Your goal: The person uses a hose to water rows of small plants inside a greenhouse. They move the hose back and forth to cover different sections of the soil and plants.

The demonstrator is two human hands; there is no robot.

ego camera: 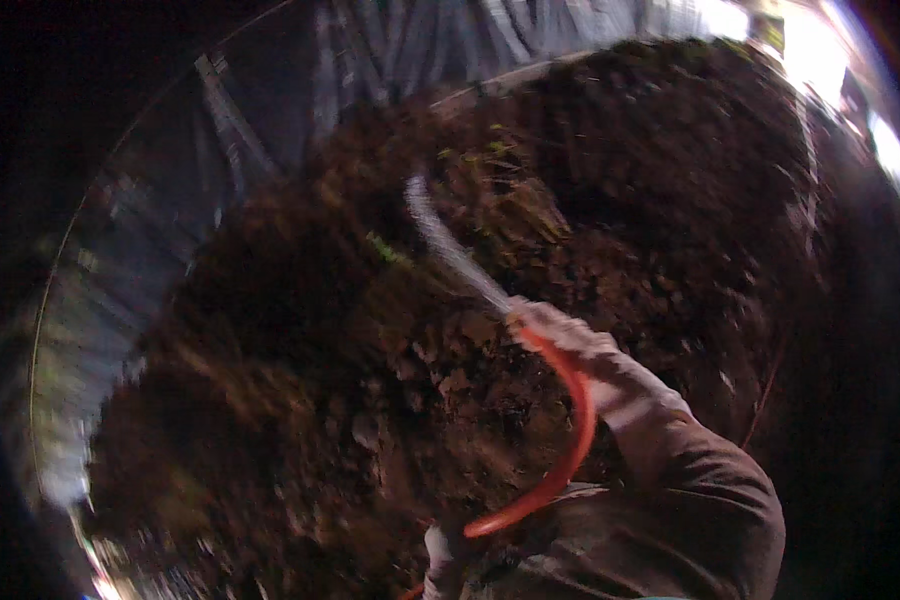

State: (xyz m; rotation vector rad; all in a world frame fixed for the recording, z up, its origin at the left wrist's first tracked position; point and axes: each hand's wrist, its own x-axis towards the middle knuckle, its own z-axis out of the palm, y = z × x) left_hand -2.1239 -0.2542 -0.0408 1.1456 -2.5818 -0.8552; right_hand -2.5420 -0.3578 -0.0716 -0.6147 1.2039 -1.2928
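My right hand [559, 330] is closed around the front end of an orange hose [585, 420]. From the mouth of the hose a pale, blurred stream of water [450, 240] arcs up and to the left over the soil. Below the hand the hose bows to the right, then curves back to the lower left past my body. At the bottom edge, beside the hose, a pale shape looks like my left hand [439, 546] with part of a sleeve. It is dark and blurred, so its grip on the hose cannot be made out.
Dark brown soil [307, 427] with clods or leaf litter spreads before me. Small green plants [386, 249] and dry stalks [532, 206] stand in it. Pale grey sheeting or fencing [420, 45] runs along the far side. A thin light line [810, 172] crosses the right side.
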